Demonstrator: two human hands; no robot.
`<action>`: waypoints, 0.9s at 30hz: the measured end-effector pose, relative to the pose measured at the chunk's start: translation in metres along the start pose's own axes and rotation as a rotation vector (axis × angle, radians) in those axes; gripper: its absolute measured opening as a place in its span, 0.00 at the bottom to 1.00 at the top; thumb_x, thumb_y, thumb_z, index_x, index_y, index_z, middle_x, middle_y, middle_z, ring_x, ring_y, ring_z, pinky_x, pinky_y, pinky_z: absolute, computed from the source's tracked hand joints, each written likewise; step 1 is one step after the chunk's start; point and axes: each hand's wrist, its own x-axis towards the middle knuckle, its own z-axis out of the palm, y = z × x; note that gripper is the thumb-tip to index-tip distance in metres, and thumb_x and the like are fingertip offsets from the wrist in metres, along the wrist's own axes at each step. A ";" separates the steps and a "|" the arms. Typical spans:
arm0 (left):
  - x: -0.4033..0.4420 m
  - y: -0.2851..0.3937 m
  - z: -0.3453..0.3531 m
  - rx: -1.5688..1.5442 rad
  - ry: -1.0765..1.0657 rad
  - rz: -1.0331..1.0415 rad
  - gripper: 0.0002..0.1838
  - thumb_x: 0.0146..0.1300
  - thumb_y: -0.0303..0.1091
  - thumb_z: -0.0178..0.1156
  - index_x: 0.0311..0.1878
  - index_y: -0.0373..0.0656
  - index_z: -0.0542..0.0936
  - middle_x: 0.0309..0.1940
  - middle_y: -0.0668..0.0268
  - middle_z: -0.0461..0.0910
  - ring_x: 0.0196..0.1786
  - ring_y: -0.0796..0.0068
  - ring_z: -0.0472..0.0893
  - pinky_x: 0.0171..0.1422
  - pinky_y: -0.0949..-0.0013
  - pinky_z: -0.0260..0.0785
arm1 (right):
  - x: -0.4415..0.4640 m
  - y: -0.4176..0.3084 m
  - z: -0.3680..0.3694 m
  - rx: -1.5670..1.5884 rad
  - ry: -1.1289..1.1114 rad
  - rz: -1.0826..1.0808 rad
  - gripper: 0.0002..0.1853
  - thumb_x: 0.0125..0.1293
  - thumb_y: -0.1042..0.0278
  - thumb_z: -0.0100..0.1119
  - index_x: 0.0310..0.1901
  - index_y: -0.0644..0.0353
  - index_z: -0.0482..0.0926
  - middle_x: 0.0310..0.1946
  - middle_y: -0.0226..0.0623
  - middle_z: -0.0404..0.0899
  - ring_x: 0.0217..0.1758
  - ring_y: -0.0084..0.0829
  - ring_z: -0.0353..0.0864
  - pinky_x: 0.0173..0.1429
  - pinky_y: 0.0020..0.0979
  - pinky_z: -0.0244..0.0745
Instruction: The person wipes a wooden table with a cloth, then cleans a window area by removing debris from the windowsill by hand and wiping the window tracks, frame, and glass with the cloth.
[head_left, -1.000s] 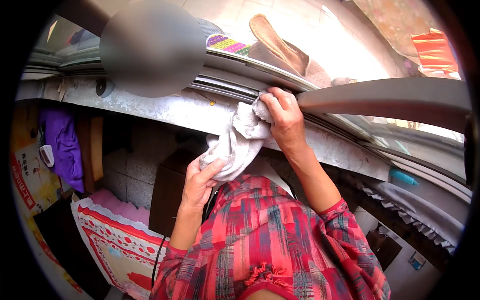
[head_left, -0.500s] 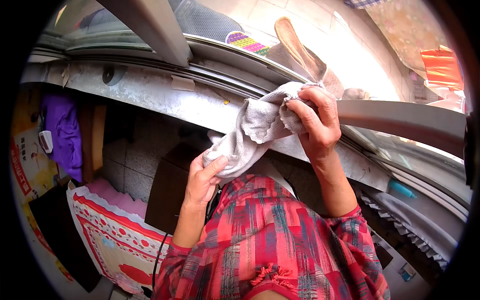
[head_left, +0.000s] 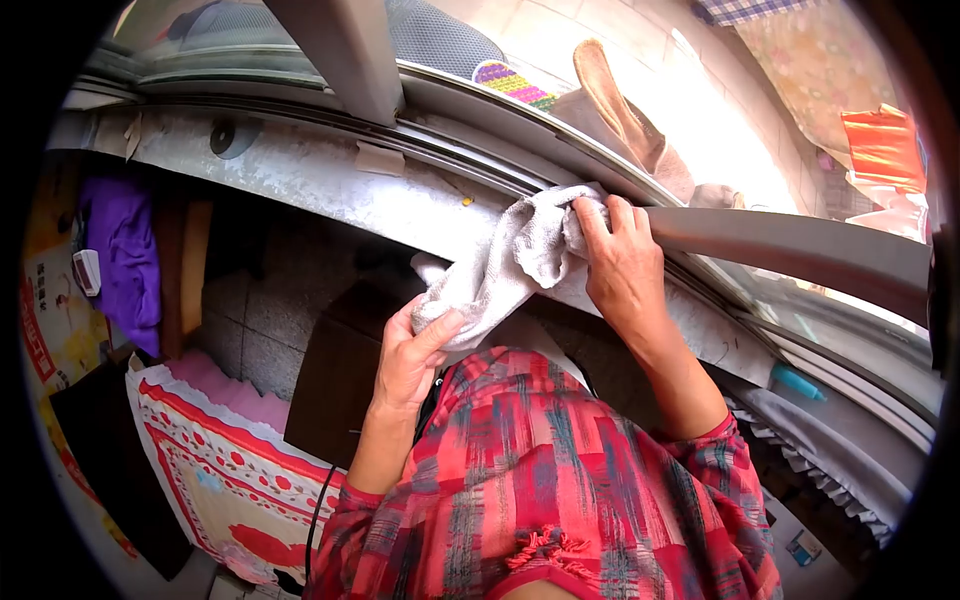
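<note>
A crumpled light grey cloth [head_left: 500, 268] stretches between my two hands, over the metal window sill [head_left: 310, 185]. My left hand [head_left: 408, 355] is closed round its lower end, with the thumb on top. At the upper end my right hand [head_left: 622, 258] grips a bunched part of the cloth, right by the sliding window track [head_left: 490, 172]. The right fingertips are partly hidden against the cloth and the frame. Just beside my right hand runs the grey window frame bar [head_left: 790, 240].
Beyond the window lie a brown slipper-like item [head_left: 605, 95] and an orange bag [head_left: 884, 150]. Below left are a purple cloth [head_left: 122, 260], a dark brown box [head_left: 340, 370] and a red-and-white patterned cloth [head_left: 225, 470]. A turquoise item [head_left: 798, 381] lies right on the sill.
My right hand has moved down onto the window track with its end of the cloth. My left hand stays near its place. The view has shifted slightly.
</note>
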 end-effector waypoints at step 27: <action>-0.012 0.011 0.015 0.075 0.048 0.098 0.19 0.57 0.29 0.66 0.52 0.35 0.76 0.37 0.68 0.81 0.28 0.91 0.73 0.24 0.86 0.53 | 0.019 -0.008 0.016 0.084 0.069 -0.046 0.15 0.53 0.77 0.55 0.44 0.56 0.75 0.41 0.38 0.75 0.47 0.40 0.75 0.42 0.38 0.78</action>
